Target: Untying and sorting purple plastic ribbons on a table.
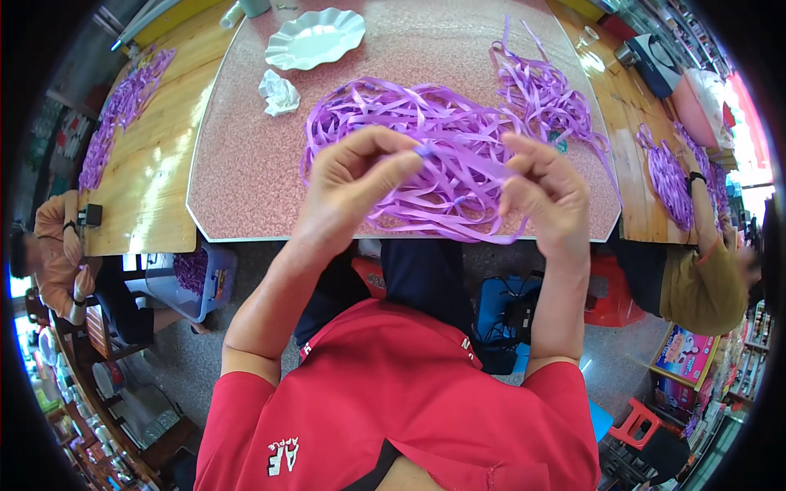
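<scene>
A large heap of purple ribbons (409, 110) lies on the speckled pink table in front of me. My left hand (352, 176) is over the heap's left part, thumb and forefinger pinching a purple ribbon (467, 162) by a darker purple bit at its end. Across from it, my right hand (550, 192) has curled fingers around the ribbon's other stretch, at the heap's right side. The ribbon runs between both hands, and the exact contact of the right fingertips is partly blurred.
A white scalloped plate (315, 39) and crumpled white tissue (279, 92) lie at the far left. A smaller purple ribbon pile (544, 94) is at the far right. People sit at wooden tables on both sides; a clear plastic bin (196, 282) stands lower left.
</scene>
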Available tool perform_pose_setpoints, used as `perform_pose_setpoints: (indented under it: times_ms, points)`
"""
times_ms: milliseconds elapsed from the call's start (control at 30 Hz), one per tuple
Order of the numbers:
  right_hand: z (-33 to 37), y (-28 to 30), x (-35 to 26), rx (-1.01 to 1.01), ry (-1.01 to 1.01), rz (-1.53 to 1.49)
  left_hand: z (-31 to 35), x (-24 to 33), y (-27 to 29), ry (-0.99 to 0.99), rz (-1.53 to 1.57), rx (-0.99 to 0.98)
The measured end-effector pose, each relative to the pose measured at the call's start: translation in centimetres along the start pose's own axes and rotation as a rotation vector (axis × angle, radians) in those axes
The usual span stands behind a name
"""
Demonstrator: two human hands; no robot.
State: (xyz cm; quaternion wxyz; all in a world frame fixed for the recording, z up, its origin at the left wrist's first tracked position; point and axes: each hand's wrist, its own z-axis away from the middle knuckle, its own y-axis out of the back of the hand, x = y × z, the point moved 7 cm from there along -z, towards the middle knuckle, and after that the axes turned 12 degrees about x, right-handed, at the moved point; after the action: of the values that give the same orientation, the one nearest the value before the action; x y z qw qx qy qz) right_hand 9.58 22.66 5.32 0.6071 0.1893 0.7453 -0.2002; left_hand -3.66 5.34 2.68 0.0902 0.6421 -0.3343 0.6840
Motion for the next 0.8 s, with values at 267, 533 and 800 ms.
perform_pose_setpoints:
  times_ms: [267, 533, 800]
  points:
    - [-5.3, 9.3, -2.4, 0.520, 0.344, 0.193, -6.9, -2.8, 8.2, -0.185, -0.366, 0.324]
    - [-7.7, 14.1, 3.3, 0.303, 0.193, 0.958, -5.1, -2.0, 8.8, -0.586, -1.033, 0.320]
    - [-8.9, 10.4, 7.1, 0.145, 0.375, 1.107, -2.7, -0.8, 5.5, -0.533, -0.927, 0.281]
